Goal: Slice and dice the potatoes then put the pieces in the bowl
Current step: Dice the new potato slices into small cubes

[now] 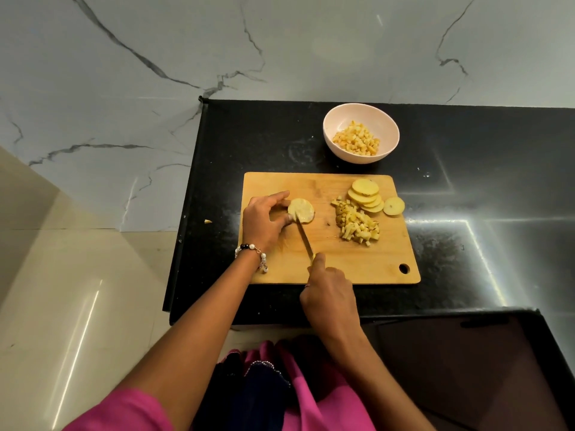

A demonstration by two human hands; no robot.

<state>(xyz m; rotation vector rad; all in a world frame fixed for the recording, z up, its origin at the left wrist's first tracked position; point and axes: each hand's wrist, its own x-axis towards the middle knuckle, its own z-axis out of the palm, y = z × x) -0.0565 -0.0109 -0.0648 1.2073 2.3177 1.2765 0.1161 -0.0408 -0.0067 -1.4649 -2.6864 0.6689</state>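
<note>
A wooden cutting board [348, 262] lies on the black counter. My left hand [264, 220] holds a small stack of round potato slices [303, 209] at the board's left, fingers curled round its edge. My right hand [329, 298] grips a knife [304, 239] by the handle, forefinger along its back; the blade tip is in the stack's left part. A pile of diced potato [357, 227] and a fan of uncut slices [367, 195], with one slice apart [393, 206], lie at the board's right. A pale bowl [334, 119] behind the board holds diced pieces [357, 141].
The black counter [466, 213] ends at its left edge near the board, with pale floor tiles and a marble wall beyond. A stray potato bit [208, 221] lies on the floor left of the counter. A dark lower surface [466, 368] sits at front right.
</note>
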